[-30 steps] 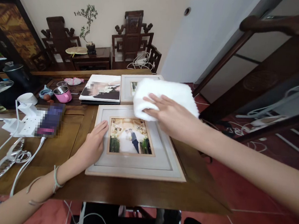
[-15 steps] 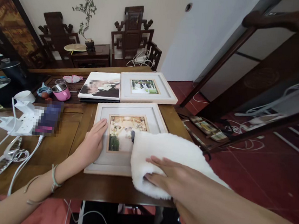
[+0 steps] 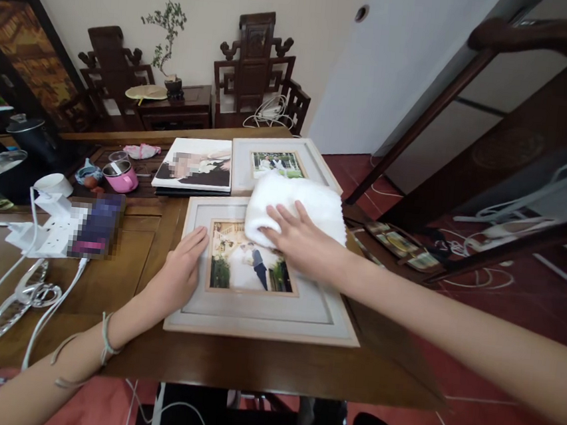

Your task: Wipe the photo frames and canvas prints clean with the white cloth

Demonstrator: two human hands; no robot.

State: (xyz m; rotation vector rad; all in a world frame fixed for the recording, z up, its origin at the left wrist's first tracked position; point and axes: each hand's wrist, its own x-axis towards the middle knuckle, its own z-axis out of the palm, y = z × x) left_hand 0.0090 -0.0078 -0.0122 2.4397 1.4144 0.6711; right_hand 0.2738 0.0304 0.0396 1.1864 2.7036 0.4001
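Observation:
A framed wedding photo lies flat on the table, with a pale wooden rim and a wide light border. My left hand grips its left edge, fingers together on the rim; the thumb is hidden. Over the frame's upper right part, my right hand holds a fluffy white cloth, fingers spread across it and pressing down. The cloth covers the photo's upper right corner and overlaps a second framed photo just behind. Left of that one is a stack of photo panels.
On the wooden table, a white power strip with cables, a silver hair claw and a pink cup stand to the left. A dark wooden rack rises on the right. Carved chairs stand behind.
My right hand has moved the cloth up and away from me, from the frame's lower right corner to its upper right. More of the photo shows. My left hand stays at the left edge.

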